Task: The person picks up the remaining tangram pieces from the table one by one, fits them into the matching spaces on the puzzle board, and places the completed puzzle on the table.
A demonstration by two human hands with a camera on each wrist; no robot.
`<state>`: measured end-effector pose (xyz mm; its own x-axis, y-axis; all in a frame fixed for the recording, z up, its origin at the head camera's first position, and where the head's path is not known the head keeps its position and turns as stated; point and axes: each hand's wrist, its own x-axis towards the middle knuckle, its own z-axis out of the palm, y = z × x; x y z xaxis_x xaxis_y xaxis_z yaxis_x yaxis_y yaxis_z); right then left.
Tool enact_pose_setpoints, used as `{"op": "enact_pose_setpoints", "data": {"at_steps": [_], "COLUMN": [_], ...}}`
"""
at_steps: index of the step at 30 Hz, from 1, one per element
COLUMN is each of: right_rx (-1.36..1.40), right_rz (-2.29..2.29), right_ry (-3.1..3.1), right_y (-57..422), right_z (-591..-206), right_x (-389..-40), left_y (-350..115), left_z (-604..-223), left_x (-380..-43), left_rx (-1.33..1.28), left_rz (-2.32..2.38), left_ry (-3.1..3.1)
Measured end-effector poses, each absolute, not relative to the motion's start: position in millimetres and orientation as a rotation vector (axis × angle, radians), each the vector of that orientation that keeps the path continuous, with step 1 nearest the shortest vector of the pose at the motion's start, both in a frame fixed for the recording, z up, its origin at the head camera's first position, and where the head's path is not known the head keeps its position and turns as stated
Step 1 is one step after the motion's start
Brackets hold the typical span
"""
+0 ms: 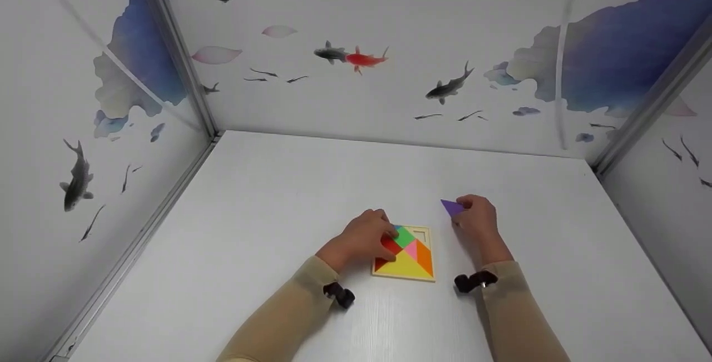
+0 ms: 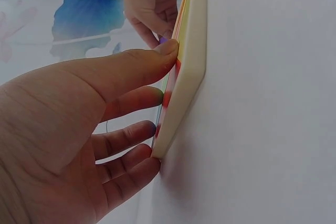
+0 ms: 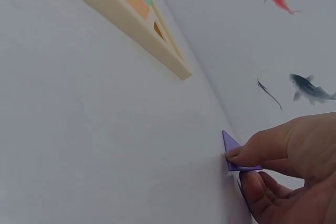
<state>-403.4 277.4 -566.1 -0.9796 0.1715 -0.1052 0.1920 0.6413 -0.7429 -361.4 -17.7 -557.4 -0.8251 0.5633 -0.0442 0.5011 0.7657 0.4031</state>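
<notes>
A square wooden tangram tray (image 1: 403, 278) lies on the table, with a yellow piece (image 1: 406, 266), an orange piece (image 1: 425, 257), a pink triangle (image 1: 412, 251), a green square (image 1: 405, 237) and a red piece (image 1: 391, 244) inside. Bare wood shows in its upper right corner. My left hand (image 1: 361, 235) rests on the tray's left side, thumb and fingertips touching the pieces, partly covering them. To the right of the tray, my right hand (image 1: 479, 220) pinches a purple triangle (image 1: 450, 207) between thumb and fingers. In the right wrist view the purple triangle (image 3: 231, 148) is tilted upright.
The white table (image 1: 289, 184) extends around the tray. Behind it stands a back wall (image 1: 361, 106) printed with fish and petals, and a side panel (image 1: 33, 156) stands at the left. Dark wrist-worn devices sit on both sleeves.
</notes>
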Motion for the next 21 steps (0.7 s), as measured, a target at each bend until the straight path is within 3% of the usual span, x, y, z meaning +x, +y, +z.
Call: {"op": "enact_pose_setpoints", "data": {"at_steps": [21], "right_rx": [0.364], "right_rz": [-1.491], "right_ry": [2.804], "right_y": [284.3], "right_z": [-567.6], "right_x": [-401.5], "left_y": [-18.4], "left_z": [-555.8], "left_x": [-360.1], "left_rx": [0.858], "left_rz": [0.577], "left_ry": [2.797]}}
